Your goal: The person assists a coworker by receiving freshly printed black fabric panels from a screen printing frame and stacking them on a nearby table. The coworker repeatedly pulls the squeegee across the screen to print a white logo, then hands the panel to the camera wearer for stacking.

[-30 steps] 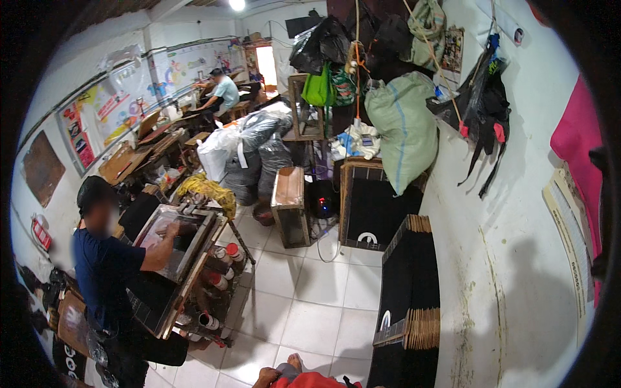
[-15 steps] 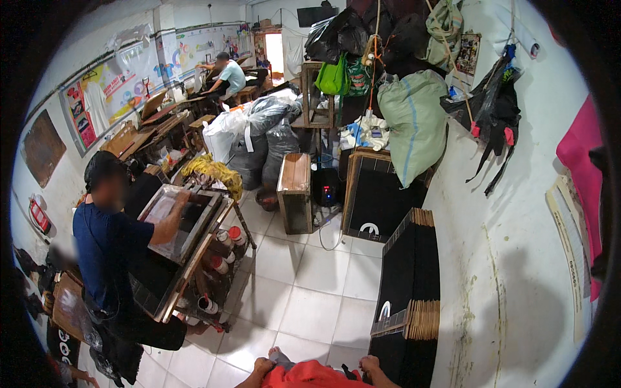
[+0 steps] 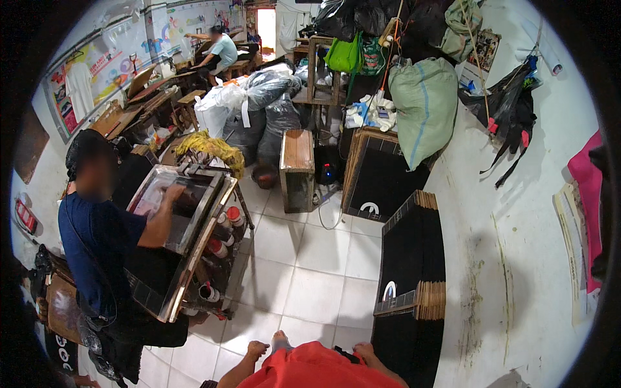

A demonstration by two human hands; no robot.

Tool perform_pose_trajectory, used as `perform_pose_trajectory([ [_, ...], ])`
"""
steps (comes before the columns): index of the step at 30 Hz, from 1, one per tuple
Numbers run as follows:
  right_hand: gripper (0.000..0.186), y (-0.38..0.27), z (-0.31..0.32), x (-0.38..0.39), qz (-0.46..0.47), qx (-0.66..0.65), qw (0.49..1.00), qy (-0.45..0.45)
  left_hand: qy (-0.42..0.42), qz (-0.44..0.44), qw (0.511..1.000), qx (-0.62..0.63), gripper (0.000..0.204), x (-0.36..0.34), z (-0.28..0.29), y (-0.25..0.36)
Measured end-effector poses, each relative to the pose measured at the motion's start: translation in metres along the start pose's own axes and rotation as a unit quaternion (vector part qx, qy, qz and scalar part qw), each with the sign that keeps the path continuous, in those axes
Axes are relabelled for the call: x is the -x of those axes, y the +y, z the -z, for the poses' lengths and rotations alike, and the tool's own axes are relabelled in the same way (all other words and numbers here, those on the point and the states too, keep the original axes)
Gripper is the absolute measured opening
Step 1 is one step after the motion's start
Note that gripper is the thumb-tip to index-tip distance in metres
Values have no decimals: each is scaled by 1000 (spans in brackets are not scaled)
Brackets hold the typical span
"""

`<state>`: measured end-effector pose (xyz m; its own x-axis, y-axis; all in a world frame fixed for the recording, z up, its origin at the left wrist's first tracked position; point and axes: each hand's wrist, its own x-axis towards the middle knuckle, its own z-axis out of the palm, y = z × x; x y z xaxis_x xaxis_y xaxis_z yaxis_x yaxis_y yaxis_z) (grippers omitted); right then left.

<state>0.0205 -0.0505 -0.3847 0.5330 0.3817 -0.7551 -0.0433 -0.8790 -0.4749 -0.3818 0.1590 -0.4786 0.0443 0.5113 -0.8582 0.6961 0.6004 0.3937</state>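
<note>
My left hand [image 3: 257, 350] hangs low at the left of my red shirt [image 3: 314, 366], its fingers curled in with nothing showing in them. On the other side, my right hand [image 3: 364, 350] is also loosely closed, beside a small black thing [image 3: 348, 355] at the shirt's edge. I see no object clearly held in it. Nearest to that hand is a tall stack of black printed panels [image 3: 402, 349] with brown edges, standing apart from my fingers. One bare foot [image 3: 280, 341] shows on the white tiles between my arms.
At left a co-worker in dark blue [image 3: 97, 246] leans over a framed screen [image 3: 213, 194] on a work table. Bottles [image 3: 218, 247] stand beneath it. Ahead are a wooden box [image 3: 297, 171], stuffed bags [image 3: 262, 119] and a big green sack [image 3: 424, 110]. A stained wall [image 3: 491, 258] borders the right.
My view has shifted and shows more of my shirt and forearms; both hands sit higher in it. The co-worker's arm has moved over the screen, and the screen appears tilted differently.
</note>
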Motion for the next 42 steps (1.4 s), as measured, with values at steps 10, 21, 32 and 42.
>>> perform_pose_trajectory([
  [10,18,-5,-13,-2,-7,-180,983,32,19,-36,998,57,22,-6,24,26],
  [21,35,56,-4,12,34,181,983,-16,-41,-63,996,36,15,15,-20,12],
  [32,15,41,0,-39,-34,-90,995,-6,7,-5,992,125,18,28,-19,-16],
  [42,15,-11,-1,-30,-20,-92,995,-34,30,-191,930,-312,36,7,-20,-29],
])
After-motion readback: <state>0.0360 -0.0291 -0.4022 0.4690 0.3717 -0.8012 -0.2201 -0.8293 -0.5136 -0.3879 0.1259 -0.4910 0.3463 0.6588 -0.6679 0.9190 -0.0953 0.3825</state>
